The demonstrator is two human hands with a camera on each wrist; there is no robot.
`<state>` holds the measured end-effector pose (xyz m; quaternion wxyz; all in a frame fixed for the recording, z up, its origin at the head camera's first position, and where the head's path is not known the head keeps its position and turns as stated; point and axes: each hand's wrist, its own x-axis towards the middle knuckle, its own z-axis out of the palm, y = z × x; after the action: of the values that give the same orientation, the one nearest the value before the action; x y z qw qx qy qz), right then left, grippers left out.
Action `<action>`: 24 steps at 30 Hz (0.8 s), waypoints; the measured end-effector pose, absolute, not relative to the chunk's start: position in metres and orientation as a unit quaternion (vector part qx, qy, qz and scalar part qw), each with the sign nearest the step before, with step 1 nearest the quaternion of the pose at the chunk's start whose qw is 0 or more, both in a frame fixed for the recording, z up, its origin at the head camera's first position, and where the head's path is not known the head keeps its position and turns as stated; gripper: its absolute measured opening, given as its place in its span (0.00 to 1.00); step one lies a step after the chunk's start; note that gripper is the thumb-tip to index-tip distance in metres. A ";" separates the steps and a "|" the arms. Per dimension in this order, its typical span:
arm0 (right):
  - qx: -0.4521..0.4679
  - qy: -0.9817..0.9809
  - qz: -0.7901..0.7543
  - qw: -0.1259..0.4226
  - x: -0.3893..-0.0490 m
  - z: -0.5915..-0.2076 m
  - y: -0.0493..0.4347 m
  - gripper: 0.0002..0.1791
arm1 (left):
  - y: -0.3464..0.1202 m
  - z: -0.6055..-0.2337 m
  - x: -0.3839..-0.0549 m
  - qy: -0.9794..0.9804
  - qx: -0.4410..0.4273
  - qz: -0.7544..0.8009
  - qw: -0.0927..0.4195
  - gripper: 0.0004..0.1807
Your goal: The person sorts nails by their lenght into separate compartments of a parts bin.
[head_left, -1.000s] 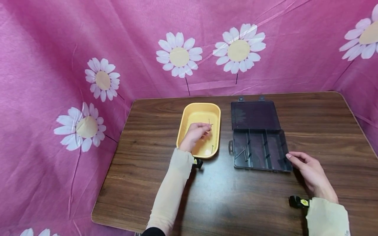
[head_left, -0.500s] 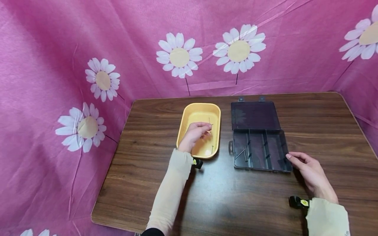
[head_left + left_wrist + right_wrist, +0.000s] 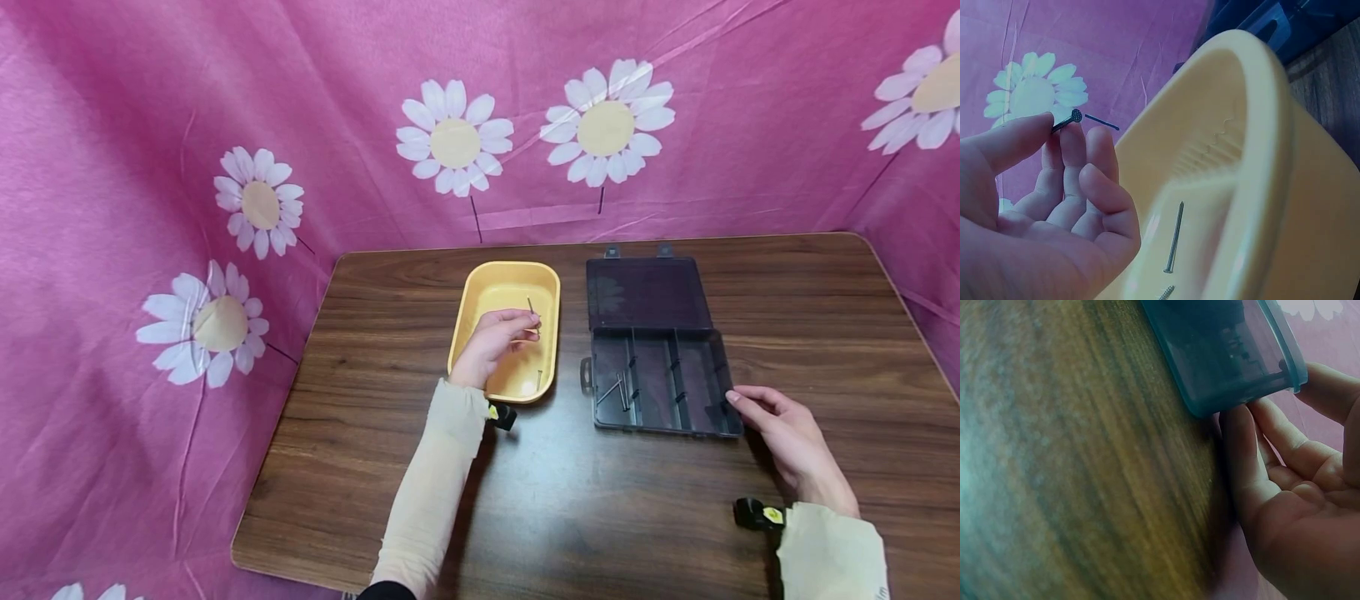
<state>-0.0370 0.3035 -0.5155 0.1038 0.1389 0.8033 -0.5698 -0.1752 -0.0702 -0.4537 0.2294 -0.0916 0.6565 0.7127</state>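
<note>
In the head view my left hand (image 3: 498, 337) is over the yellow tray (image 3: 457, 354), pinching a nail (image 3: 530, 305) between thumb and fingers. The left wrist view shows that nail's round head (image 3: 1075, 116) at the thumb tip; a thin dark rod (image 3: 1102, 122) shows just past the fingers, and I cannot tell whether it is a second nail. Inside the tray lie another nail (image 3: 1175, 237) and a partly visible screw (image 3: 1167, 292). My right hand (image 3: 791, 437) holds the near right corner of a dark compartment box (image 3: 667, 432), thumb at the rim, fingers against its side.
The box's lid (image 3: 648, 293) lies folded back on the wooden table (image 3: 585, 517). Several nails (image 3: 623, 393) rest in its left compartment. A pink flowered cloth (image 3: 525, 225) hangs behind the table and along its left side.
The nail in my left hand has tilted a little, its upper end leaning left, as the fingers shift slightly. My right hand and the box stay where they were.
</note>
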 end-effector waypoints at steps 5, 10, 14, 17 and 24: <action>0.142 0.806 -0.565 0.107 -0.037 -0.515 0.304 0.20 | -0.070 -0.452 -0.174 0.650 -0.089 0.718 0.232 0.18; 0.145 0.806 -0.564 0.110 -0.037 -0.516 0.304 0.22 | -0.069 -0.449 -0.173 0.643 -0.084 0.725 0.233 0.19; 0.145 0.808 -0.560 0.111 -0.037 -0.516 0.305 0.23 | -0.068 -0.447 -0.172 0.638 -0.082 0.729 0.234 0.19; 0.144 0.810 -0.557 0.111 -0.037 -0.517 0.305 0.23 | -0.067 -0.446 -0.171 0.634 -0.082 0.733 0.233 0.19; 0.145 0.809 -0.558 0.110 -0.038 -0.516 0.304 0.21 | -0.063 -0.440 -0.170 0.629 -0.069 0.738 0.235 0.21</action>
<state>-0.0377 0.3044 -0.5162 0.1098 0.1448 0.8095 -0.5583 -0.1702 -0.0631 -0.4399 0.2349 -0.0689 0.6292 0.7377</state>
